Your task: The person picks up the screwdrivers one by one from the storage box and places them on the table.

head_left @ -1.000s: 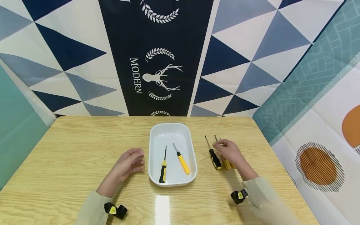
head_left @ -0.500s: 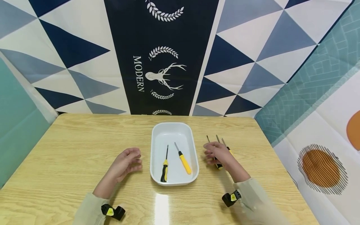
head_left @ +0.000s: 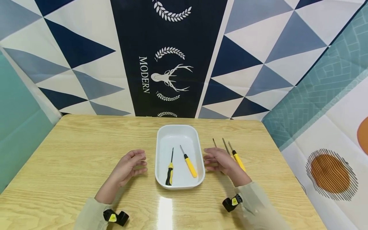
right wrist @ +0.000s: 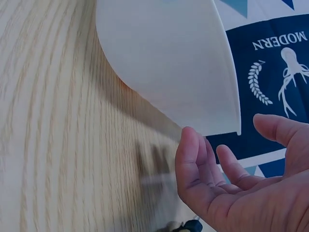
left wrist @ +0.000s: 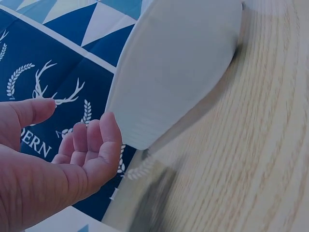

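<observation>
A white rectangular tray (head_left: 176,137) stands mid-table. In it lie a black-and-yellow screwdriver (head_left: 170,174) and a screwdriver with a yellow handle (head_left: 190,166). My left hand (head_left: 129,167) hovers left of the tray, a small gap from its wall, fingers loosely bent and holding nothing. On the other side, my right hand (head_left: 219,161) has its fingertips close by the tray's right wall; whether they touch I cannot tell. Its palm is bare in the right wrist view. Beyond that hand lie a yellow-handled screwdriver (head_left: 239,161) and two more, mostly hidden, with their shafts showing.
The wooden table (head_left: 95,140) reaches back to a patterned cloth wall (head_left: 161,105). More cloth hangs along the right side (head_left: 316,134). Each wrist wears a small black camera, the left camera (head_left: 116,217) and the right camera (head_left: 232,203).
My right hand has moved left, away from over the screwdrivers to the tray's right side, uncovering the yellow handle. The left hand stays almost where it was. The head view has shifted slightly.
</observation>
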The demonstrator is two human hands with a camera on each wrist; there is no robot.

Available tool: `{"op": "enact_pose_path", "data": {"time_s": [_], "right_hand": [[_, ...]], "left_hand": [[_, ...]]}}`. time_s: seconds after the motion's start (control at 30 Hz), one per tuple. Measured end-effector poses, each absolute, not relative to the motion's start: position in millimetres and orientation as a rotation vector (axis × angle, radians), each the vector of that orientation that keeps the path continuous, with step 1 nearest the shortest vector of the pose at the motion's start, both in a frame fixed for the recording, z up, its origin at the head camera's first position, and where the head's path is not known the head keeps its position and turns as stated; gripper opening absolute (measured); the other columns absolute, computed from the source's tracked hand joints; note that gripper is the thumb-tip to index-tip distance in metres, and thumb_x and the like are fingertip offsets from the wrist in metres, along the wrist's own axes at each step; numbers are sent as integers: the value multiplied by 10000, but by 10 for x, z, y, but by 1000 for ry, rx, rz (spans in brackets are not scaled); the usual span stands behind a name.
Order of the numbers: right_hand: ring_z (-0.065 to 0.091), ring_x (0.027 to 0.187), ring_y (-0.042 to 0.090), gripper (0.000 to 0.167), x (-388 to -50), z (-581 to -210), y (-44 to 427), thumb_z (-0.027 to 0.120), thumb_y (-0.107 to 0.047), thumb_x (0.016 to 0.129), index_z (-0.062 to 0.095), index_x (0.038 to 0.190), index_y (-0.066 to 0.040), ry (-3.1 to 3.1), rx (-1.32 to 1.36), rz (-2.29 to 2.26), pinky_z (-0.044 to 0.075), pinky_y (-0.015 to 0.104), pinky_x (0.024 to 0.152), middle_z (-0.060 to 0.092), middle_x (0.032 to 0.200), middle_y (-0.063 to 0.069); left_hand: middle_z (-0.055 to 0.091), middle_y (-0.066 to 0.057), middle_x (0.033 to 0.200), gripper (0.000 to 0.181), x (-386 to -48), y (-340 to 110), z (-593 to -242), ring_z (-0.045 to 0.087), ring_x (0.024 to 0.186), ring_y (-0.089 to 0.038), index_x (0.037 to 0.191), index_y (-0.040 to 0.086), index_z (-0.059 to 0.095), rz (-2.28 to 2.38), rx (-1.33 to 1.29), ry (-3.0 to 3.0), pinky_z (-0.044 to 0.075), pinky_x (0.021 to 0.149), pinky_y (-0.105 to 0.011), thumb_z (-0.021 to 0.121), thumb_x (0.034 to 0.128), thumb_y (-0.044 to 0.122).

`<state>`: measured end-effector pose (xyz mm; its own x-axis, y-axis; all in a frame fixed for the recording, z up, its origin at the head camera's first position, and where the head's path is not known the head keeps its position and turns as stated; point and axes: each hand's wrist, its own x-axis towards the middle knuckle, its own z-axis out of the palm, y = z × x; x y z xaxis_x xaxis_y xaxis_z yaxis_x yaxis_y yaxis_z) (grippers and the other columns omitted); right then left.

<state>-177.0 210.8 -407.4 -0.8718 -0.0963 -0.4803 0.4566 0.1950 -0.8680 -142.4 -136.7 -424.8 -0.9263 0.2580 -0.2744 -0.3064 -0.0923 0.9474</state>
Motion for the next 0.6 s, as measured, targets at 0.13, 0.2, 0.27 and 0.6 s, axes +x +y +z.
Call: {"op": "enact_pose_path", "data": {"time_s": [0.13,0.2,0.27,0.6], "right_hand": [[629,770,128,560,-1772,-4097,2056,581,-318,898,429,1335,-2,2062,339,-1702,574,348,725,652,972,56],[624,776,131,555,-1775,-4109,2040,592,-319,892,446,1325,-4,2070,330,-1696,571,343,723,657,994,65],[622,779,131,557,-1775,-4118,2031,596,-325,890,452,1321,-4,2078,318,-1689,569,333,712,657,1006,71],[632,805,143,563,-1766,-4104,1981,592,-345,890,457,1311,4,2094,315,-1671,552,315,672,652,1043,93]], "left_hand": [[456,-26,1049,520,-1417,-1354,-4223,543,930,-152,1355,-52,271,2076,-40,1815,545,822,-303,472,976,241],[458,-26,1049,524,-1416,-1348,-4211,541,933,-156,1356,-54,266,2074,-30,1817,545,819,-302,470,977,246],[460,-25,1046,520,-1415,-1341,-4202,541,932,-158,1355,-53,268,2074,-31,1813,546,816,-302,469,977,242],[459,-34,1048,511,-1405,-1327,-4198,545,907,-141,1359,-52,270,2071,-39,1808,551,797,-291,466,975,223]]}}
